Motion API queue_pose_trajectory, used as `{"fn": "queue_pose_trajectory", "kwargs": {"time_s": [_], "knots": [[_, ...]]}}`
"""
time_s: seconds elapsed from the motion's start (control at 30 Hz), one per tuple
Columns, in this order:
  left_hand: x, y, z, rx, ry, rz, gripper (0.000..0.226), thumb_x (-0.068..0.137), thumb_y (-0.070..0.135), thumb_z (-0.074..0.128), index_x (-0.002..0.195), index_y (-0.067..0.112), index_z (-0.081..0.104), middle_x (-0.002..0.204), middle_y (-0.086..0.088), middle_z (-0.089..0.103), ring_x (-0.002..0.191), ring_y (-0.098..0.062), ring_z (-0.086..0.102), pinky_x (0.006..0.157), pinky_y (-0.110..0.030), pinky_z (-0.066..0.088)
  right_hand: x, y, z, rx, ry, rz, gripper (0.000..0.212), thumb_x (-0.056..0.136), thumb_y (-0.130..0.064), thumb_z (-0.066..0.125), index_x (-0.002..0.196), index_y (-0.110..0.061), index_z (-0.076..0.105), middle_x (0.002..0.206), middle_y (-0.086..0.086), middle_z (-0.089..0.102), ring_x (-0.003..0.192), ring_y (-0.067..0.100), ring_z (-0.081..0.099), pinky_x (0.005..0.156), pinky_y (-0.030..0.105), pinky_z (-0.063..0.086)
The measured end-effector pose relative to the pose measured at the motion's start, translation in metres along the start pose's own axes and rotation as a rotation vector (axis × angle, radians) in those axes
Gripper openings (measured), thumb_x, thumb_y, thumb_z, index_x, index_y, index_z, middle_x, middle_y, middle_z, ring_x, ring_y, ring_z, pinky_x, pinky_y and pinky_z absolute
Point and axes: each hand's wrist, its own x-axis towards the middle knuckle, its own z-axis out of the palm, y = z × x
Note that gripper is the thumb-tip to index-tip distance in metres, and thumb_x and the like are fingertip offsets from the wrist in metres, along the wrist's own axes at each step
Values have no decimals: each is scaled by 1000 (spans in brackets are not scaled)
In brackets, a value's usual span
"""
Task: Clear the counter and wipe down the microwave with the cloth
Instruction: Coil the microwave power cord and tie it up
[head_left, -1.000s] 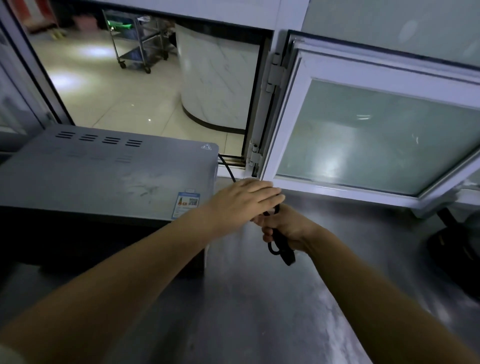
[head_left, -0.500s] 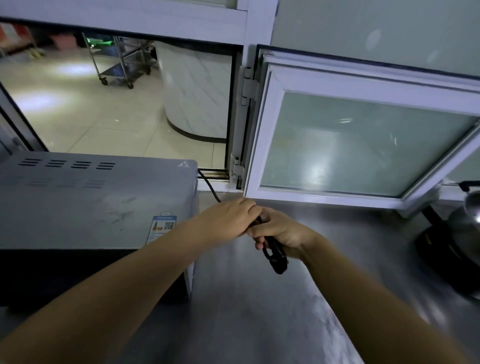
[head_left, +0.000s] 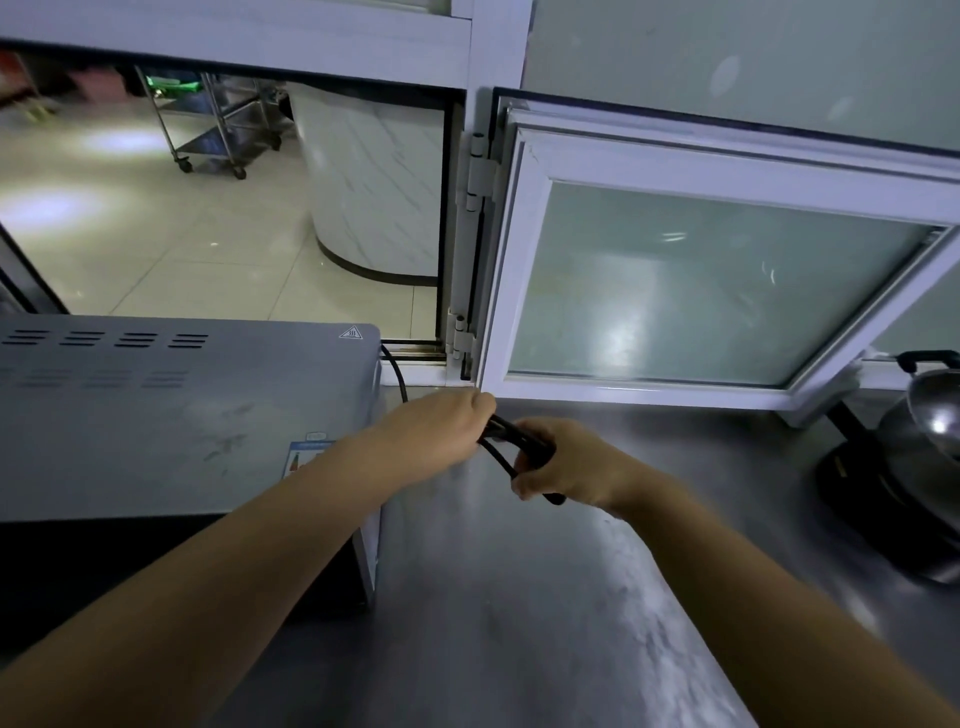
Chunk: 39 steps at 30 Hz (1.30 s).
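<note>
Head view, looking down over both forearms onto a steel bench (head_left: 519, 623). Microwave (head_left: 171, 415) sits at the left of the bench, grey top facing up, vent slots in rows near its back edge, a heat-warning triangle at the back right corner, a coloured label near the front right edge partly hidden by the left forearm. Its dark front falls in shadow below.

Black power cord (head_left: 511, 434) comes out from behind the microwave's back right corner, curves down to the bench and runs into both hands. Left hand (head_left: 441, 431) is just beside the microwave's right edge, fingers curled over the cord; grip holding the cord. Right hand (head_left: 561, 465) is just to the right of it, fingers wrapped round a bunched length of the same cord; grip holding the cord, with a short black end poking out below the palm. Between the two hands the cord shows as two or three strands lying close together. Both hands are over the bench, near its back edge.

No cloth can be made out in this view.

Behind the bench: a white-framed window sash (head_left: 717, 280) with frosted glass, swung inward on hinges, its lower edge close above the bench. Left of it the opening gives onto a tiled floor, a wheeled metal trolley (head_left: 218, 124) and a curved white marbled counter (head_left: 374, 182). At the far right of the bench, a dark cooker base carrying a metal pot (head_left: 930, 415) with a black lid handle, partly cut off by the frame.
</note>
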Motion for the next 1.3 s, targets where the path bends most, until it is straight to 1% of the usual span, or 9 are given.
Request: {"fn": "queue_pose_trajectory", "kwargs": {"time_s": [0.1,0.2,0.33,0.47,0.6,0.9,1.03,1.13,1.3], "knots": [[1,0,0,30,6,18,12,90,5,38,100,8,43,83,-5,38,70,-20,42,52,-28,23,0,4,7,-49,72,-14,58,71,-10,75,120,-28,49,80,1,61,66,11,56,66,26,51],[1,-3,1,-55,-56,-6,11,88,4,41,98,8,42,77,-3,38,66,-17,41,49,-25,22,-3,11,13,-202,238,-135,81,70,-16,77,137,-31,35,106,-10,57,80,3,54,75,18,46],[1,-13,6,-314,-104,-16,26,86,12,50,111,9,43,85,2,45,73,-17,50,54,-23,32,-6,26,22,-42,442,-453,65,73,-7,75,131,-25,51,115,-24,52,88,-13,54,71,2,42],[1,-15,8,-337,-76,-19,39,84,19,53,122,17,44,96,1,53,82,-17,55,62,-28,41,-7,27,29,121,475,-406,63,78,-6,72,125,-42,50,115,-17,57,78,3,61,50,23,53],[-2,-12,8,-328,-57,-25,46,85,21,52,129,24,37,85,8,48,75,-14,52,56,-27,35,-8,27,28,274,454,-349,71,80,-5,70,131,-43,38,113,-1,62,72,18,65,49,36,56],[3,-2,9,-177,60,-42,16,81,11,49,96,15,46,80,0,49,75,-20,50,57,-29,31,-2,22,32,460,470,-259,28,85,1,61,107,-17,56,88,5,65,58,21,59,42,36,53],[6,7,6,-208,66,-36,18,82,4,45,87,17,33,83,-6,51,74,-23,51,59,-34,39,2,17,29,544,486,-215,14,88,0,58,100,-7,58,87,13,64,54,21,57,41,31,51],[8,7,8,-146,86,6,8,88,11,42,95,14,38,86,-7,55,74,-23,52,63,-36,43,5,15,25,563,486,-188,6,89,-1,57,94,-3,56,89,20,63,53,19,57,43,32,53],[12,2,10,-94,3,33,23,96,27,40,112,10,39,92,-9,57,73,-21,53,58,-33,39,12,13,23,587,440,-182,3,90,-1,55,90,-4,53,82,14,67,54,21,58,44,32,53]]}}
